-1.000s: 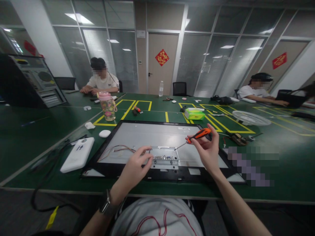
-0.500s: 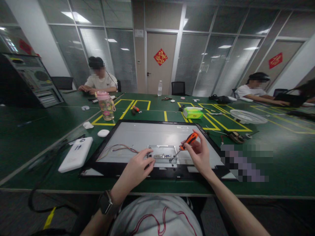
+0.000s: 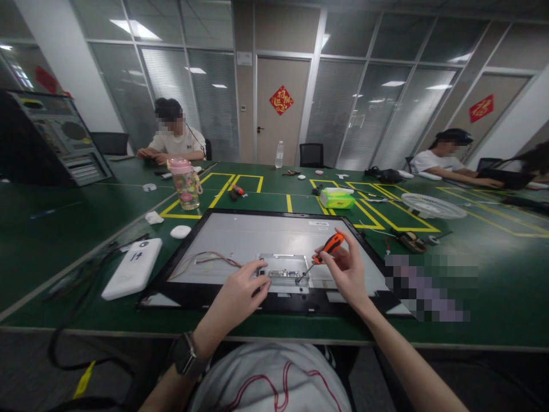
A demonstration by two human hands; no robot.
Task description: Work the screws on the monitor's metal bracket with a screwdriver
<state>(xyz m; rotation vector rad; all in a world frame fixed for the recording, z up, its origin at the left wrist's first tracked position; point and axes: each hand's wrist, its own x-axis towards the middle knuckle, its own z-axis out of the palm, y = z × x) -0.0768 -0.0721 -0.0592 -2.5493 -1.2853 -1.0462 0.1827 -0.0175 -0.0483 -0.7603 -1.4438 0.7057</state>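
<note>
A monitor panel point(image 3: 240, 234) lies face down on the green table point(image 3: 64, 229), back side up, with a small metal circuit board cover point(image 3: 283, 269) near its front edge. My right hand point(image 3: 349, 272) grips an orange-handled screwdriver point(image 3: 328, 247), its tip resting on the right end of the metal cover. My left hand point(image 3: 240, 292) rests on the panel with curled fingers touching the cover's left end. Thin coloured wires point(image 3: 210, 260) run left from the cover.
A white flat box point(image 3: 132, 269) and a white puck point(image 3: 180, 232) lie left of the panel. A pink-lidded bottle point(image 3: 185, 184), a green tissue pack point(image 3: 337, 198) and a white fan grille point(image 3: 435, 206) stand further back. Two people sit at the far side. A computer case point(image 3: 55, 140) stands at left.
My right hand has brought the screwdriver down from above the panel until its tip sits on the metal cover. My left hand has stayed at the cover's left end.
</note>
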